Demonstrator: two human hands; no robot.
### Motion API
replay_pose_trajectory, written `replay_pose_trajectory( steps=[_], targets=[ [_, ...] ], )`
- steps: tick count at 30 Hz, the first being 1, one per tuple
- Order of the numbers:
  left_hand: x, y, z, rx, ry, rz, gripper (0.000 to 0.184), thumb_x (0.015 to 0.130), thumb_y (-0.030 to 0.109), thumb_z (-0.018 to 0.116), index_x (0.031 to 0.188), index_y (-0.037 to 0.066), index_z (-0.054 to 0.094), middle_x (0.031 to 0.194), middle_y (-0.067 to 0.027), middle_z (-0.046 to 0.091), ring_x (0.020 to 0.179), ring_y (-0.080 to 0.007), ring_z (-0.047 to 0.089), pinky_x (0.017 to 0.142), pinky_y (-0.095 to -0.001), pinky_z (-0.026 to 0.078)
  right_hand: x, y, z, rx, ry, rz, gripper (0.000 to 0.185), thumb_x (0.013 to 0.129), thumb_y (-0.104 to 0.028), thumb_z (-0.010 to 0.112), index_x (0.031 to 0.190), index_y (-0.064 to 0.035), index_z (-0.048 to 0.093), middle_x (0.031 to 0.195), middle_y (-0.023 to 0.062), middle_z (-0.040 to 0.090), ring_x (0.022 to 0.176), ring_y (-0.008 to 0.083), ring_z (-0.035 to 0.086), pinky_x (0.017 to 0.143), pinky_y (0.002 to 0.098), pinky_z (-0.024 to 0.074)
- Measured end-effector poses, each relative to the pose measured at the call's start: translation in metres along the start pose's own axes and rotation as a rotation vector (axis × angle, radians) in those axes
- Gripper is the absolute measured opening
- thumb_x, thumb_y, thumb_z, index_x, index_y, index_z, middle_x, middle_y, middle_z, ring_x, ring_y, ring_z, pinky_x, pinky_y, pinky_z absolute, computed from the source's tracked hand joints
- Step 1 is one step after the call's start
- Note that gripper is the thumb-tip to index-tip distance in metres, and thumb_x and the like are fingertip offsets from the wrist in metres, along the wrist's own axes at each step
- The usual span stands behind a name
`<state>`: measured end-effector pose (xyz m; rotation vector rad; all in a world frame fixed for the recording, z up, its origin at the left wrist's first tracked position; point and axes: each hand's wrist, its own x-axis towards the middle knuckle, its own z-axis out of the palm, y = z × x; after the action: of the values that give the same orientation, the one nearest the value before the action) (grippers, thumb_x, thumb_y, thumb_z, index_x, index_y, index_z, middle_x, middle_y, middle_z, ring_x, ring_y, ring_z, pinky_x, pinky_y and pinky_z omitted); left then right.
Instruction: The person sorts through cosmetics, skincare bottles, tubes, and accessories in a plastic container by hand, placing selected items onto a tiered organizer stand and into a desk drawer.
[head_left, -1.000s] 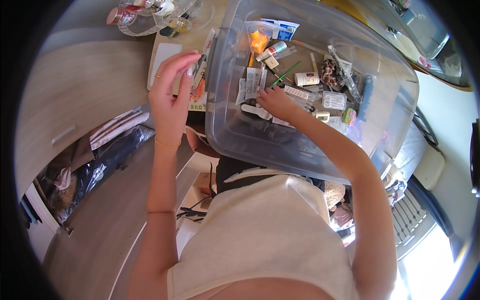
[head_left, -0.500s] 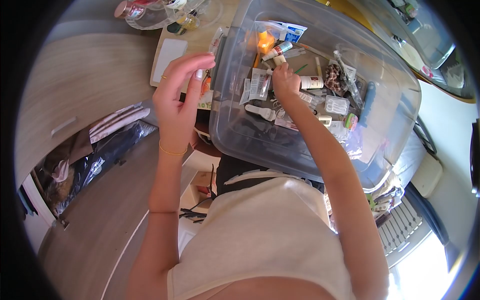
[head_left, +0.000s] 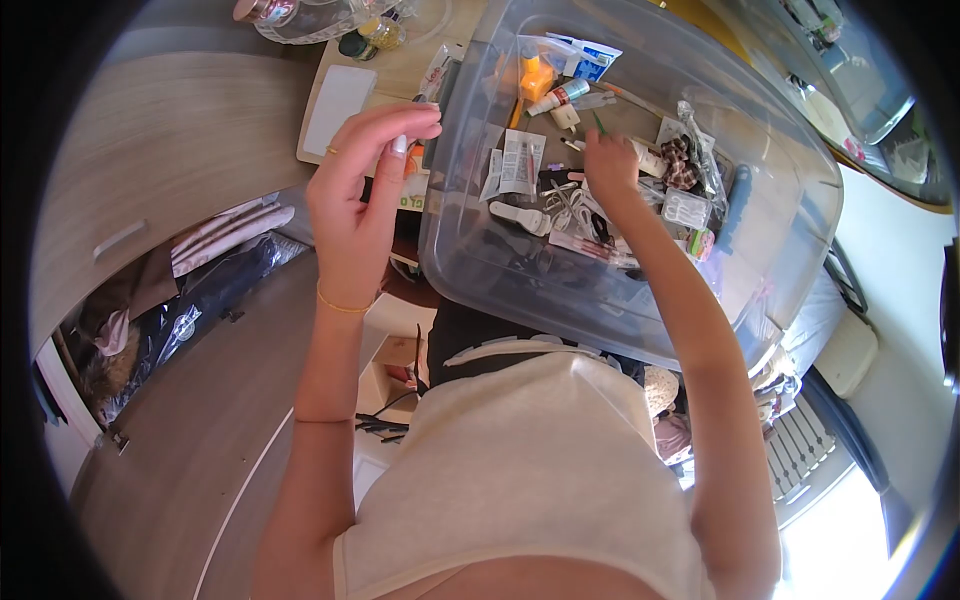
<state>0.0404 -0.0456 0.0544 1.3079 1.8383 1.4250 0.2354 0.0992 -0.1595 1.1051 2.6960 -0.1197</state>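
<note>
My right hand point(head_left: 610, 167) reaches down into a large clear plastic bin point(head_left: 470, 255), its fingers bunched together among small items. The fingertips are partly hidden, and I cannot make out what they hold. A thin green stick point(head_left: 600, 123) pokes up beside them. A white bottle point(head_left: 652, 160) lies against the hand's right side, and a white adapter-like block point(head_left: 565, 118) is just beyond it. Outside the bin's left wall, my left hand point(head_left: 365, 180) is raised with fingers loosely bent and the thumb apart; nothing shows in it.
The bin also holds an orange bottle point(head_left: 537, 78), a spray bottle point(head_left: 560, 97), a blue-white packet point(head_left: 592, 60), a leopard-print scrunchie point(head_left: 680, 165), a clear small box point(head_left: 686, 209) and a white cable point(head_left: 570, 215). A wooden table point(head_left: 420, 60) with bottles stands at the far left.
My right hand has moved to the right inside the bin, uncovering the white block. The white bottle has shifted right and tilted. My left hand has hardly moved.
</note>
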Motion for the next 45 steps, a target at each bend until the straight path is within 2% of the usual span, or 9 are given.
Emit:
replay_pose_trajectory(
  steps=[6, 16, 18, 20, 27, 29, 36, 39, 45],
  targets=[
    [-0.004, 0.001, -0.004, -0.026, 0.011, -0.025, 0.021, 0.09, -0.003, 0.04, 0.101, -0.006, 0.057, 0.106, -0.013, 0.057, 0.093, -0.0195, 0.06, 0.084, -0.0275, 0.047, 0.006, -0.018, 0.016, -0.103, -0.044, -0.053, 0.016, 0.078, -0.016, 0.053, 0.085, -0.0037, 0.059, 0.088, 0.0091, 0.061, 0.091, 0.024, 0.052, 0.078, 0.0342, 0.0423],
    [0.002, 0.004, 0.001, -0.033, -0.016, 0.041, 0.025, 0.09, -0.004, 0.034, 0.099, -0.008, 0.057, 0.104, -0.015, 0.058, 0.094, -0.0213, 0.06, 0.085, -0.0297, 0.048, -0.076, 0.013, -0.05, 0.519, 0.132, -0.333, 0.024, 0.08, -0.015, 0.056, 0.099, -0.0037, 0.046, 0.086, 0.0164, 0.057, 0.086, 0.0286, 0.054, 0.072, 0.0401, 0.0467],
    [0.003, 0.004, 0.002, -0.045, -0.034, 0.034, 0.025, 0.09, -0.004, 0.033, 0.098, -0.008, 0.057, 0.104, -0.0153, 0.058, 0.093, -0.022, 0.061, 0.085, -0.0305, 0.048, -0.081, 0.029, -0.047, 0.951, -0.164, 0.193, 0.026, 0.084, -0.015, 0.053, 0.105, -0.003, 0.042, 0.077, 0.02, 0.058, 0.071, 0.0339, 0.058, 0.063, 0.0452, 0.0461],
    [0.002, 0.005, 0.002, -0.052, -0.04, 0.03, 0.025, 0.09, -0.005, 0.033, 0.098, -0.008, 0.057, 0.105, -0.0154, 0.058, 0.092, -0.0221, 0.061, 0.085, -0.0306, 0.048, -0.069, 0.047, -0.06, 1.191, -0.095, 0.414, 0.032, 0.086, -0.017, 0.051, 0.113, -0.003, 0.039, 0.071, 0.0228, 0.058, 0.059, 0.0388, 0.057, 0.055, 0.0462, 0.0435],
    [-0.001, 0.008, 0.001, -0.062, -0.047, 0.008, 0.026, 0.09, -0.006, 0.032, 0.099, -0.008, 0.057, 0.106, -0.0157, 0.057, 0.092, -0.0226, 0.061, 0.084, -0.0302, 0.048, 0.015, 0.097, -0.034, 0.398, 0.063, 0.098, 0.037, 0.083, -0.025, 0.058, 0.114, -0.0074, 0.047, 0.085, 0.0215, 0.063, 0.079, 0.0339, 0.064, 0.065, 0.0431, 0.0501],
    [-0.003, 0.01, -0.001, -0.051, -0.035, 0.0, 0.026, 0.09, -0.005, 0.032, 0.099, -0.008, 0.057, 0.106, -0.0157, 0.057, 0.092, -0.0226, 0.061, 0.084, -0.03, 0.048, 0.031, 0.084, -0.038, 0.175, -0.115, 0.165, 0.036, 0.082, -0.026, 0.059, 0.11, -0.0061, 0.049, 0.087, 0.019, 0.064, 0.086, 0.0326, 0.064, 0.068, 0.0429, 0.0518],
    [-0.012, 0.009, -0.015, -0.021, 0.01, -0.053, 0.025, 0.09, -0.005, 0.033, 0.101, -0.007, 0.056, 0.106, -0.0152, 0.057, 0.092, -0.0222, 0.062, 0.085, -0.0294, 0.047, 0.033, 0.08, -0.013, 0.077, -0.245, 0.049, 0.039, 0.074, -0.025, 0.065, 0.104, -0.0048, 0.05, 0.087, 0.0165, 0.065, 0.082, 0.0328, 0.064, 0.069, 0.0425, 0.0523],
    [-0.012, 0.008, -0.013, -0.028, 0.001, -0.051, 0.025, 0.09, -0.005, 0.034, 0.101, -0.006, 0.057, 0.106, -0.015, 0.058, 0.092, -0.0219, 0.062, 0.085, -0.0289, 0.046, 0.019, 0.078, -0.011, 0.005, -0.236, -0.065, 0.012, 0.076, -0.015, 0.058, 0.081, -0.0052, 0.063, 0.089, 0.0128, 0.065, 0.08, 0.0292, 0.065, 0.065, 0.0409, 0.0528],
    [-0.004, 0.018, -0.004, -0.065, 0.007, -0.042, 0.025, 0.089, -0.005, 0.035, 0.098, -0.007, 0.058, 0.102, -0.0141, 0.059, 0.091, -0.0206, 0.062, 0.083, -0.028, 0.046, 0.013, 0.079, -0.017, 0.224, -0.089, 0.059, 0.02, 0.08, -0.024, 0.056, 0.092, -0.0081, 0.059, 0.084, 0.0152, 0.065, 0.076, 0.0338, 0.064, 0.065, 0.0448, 0.0518]
  ],
)
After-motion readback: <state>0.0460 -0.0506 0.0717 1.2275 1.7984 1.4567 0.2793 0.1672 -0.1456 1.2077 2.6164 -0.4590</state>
